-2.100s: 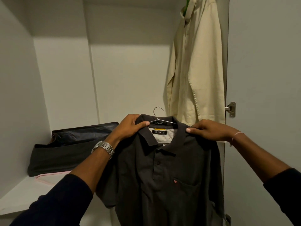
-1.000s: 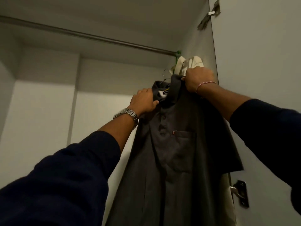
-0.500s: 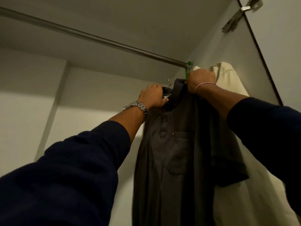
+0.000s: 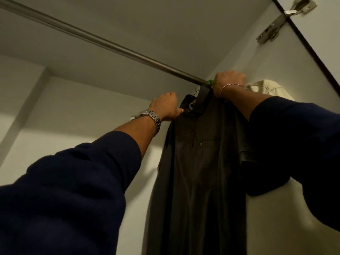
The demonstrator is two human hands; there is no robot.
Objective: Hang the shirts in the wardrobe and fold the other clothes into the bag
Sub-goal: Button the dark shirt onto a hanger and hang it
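Both hands grip the dark shirt (image 4: pixel 198 162) at its collar: left hand (image 4: pixel 165 107) below the rail (image 4: pixel 110 46), right hand (image 4: pixel 228 82) seemingly against it.

Dark grey polo shirt (image 4: pixel 198 172); cream shirt (image 4: pixel 265 89); navy sleeves (image 4: pixel 73 190); silver watch (image 4: pixel 149 116); steel-grey rail (image 4: pixel 110 46); white wardrobe walls (image 4: pixel 64 111).

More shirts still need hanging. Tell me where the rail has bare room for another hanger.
The rail is bare from its left end to the left hand. The right end is crowded: the dark shirt, the right hand and the cream shirt bunch against the wardrobe's side wall.
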